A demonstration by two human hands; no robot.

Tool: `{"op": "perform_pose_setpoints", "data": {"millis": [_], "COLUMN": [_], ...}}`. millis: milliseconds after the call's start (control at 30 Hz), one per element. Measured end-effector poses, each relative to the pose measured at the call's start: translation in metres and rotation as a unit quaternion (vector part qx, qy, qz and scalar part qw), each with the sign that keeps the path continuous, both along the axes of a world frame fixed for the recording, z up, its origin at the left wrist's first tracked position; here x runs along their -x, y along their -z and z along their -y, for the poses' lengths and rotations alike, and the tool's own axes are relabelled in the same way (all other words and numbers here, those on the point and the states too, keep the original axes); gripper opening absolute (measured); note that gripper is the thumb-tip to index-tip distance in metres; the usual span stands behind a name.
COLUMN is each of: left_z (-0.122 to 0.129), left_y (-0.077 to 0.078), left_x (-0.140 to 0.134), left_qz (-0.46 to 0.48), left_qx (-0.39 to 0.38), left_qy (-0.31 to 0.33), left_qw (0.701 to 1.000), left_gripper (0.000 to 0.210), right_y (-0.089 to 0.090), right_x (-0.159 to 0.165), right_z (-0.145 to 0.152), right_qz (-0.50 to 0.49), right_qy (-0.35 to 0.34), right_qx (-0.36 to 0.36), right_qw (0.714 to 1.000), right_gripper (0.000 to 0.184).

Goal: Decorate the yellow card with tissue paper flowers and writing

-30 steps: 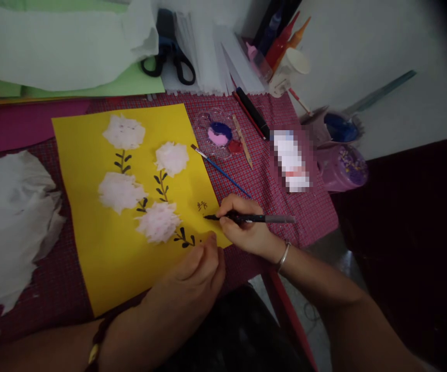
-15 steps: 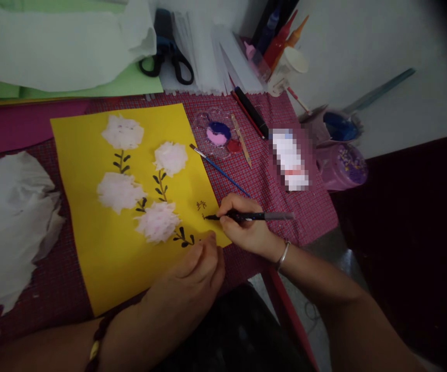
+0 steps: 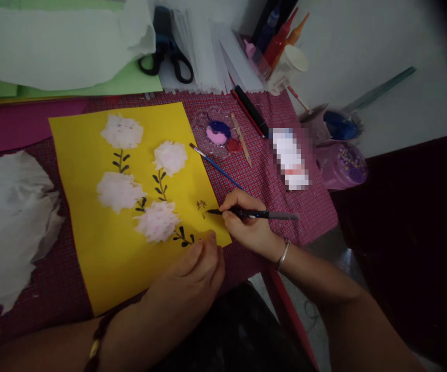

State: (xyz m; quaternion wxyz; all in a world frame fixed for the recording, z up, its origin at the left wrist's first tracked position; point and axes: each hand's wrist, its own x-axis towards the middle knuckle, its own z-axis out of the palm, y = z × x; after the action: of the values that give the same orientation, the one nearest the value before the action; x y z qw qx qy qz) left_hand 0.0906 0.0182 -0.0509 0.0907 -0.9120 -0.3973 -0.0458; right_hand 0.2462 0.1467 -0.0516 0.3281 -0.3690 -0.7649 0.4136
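Note:
A black marker pen (image 3: 260, 213) with a greyish rear end is gripped in my right hand (image 3: 248, 225), which closes round it near the tip. Its tip is at small dark handwritten marks (image 3: 201, 205) on a yellow sheet of paper (image 3: 79, 248). My left hand (image 3: 196, 276) rests on the sheet's near edge, its fingers lying side by side on the paper and holding nothing. White-pink tissue flowers (image 3: 158, 221) sit on the sheet, with dark painted stems and leaves (image 3: 183, 236) between and below them.
Right of the sheet lie a thin blue paintbrush (image 3: 217, 166), a clear paint palette (image 3: 202, 132), a wooden stick (image 3: 242, 140) and a black pen (image 3: 251, 111). Scissors (image 3: 167, 51) and paper stacks are at the back. Crumpled white tissue (image 3: 14, 222) lies left; cups (image 3: 343, 165) stand right.
My right hand has shifted slightly right with the pen, and the small mark under the first written character has grown. My left hand stays in place.

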Motion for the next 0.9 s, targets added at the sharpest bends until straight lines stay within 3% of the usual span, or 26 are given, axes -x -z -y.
{"op": "perform_pose_setpoints", "data": {"millis": [533, 900], "left_z": [-0.0026, -0.0020], "left_y": [-0.0013, -0.0021], "left_x": [-0.0001, -0.0004], "left_qz": [0.010, 0.012], "left_qx": [0.010, 0.007], "left_qy": [0.002, -0.004], "left_qw": [1.000, 1.000], "left_gripper": [0.050, 0.047], "right_y": [-0.0026, -0.0024], "right_x": [-0.0013, -0.0018], "right_z": [-0.0010, 0.0005], "right_qz": [-0.012, -0.007], "right_qy": [-0.034, -0.011], "right_qx": [0.028, 0.028], "right_qw": [0.999, 1.000], "right_gripper": [0.013, 0.011]}}
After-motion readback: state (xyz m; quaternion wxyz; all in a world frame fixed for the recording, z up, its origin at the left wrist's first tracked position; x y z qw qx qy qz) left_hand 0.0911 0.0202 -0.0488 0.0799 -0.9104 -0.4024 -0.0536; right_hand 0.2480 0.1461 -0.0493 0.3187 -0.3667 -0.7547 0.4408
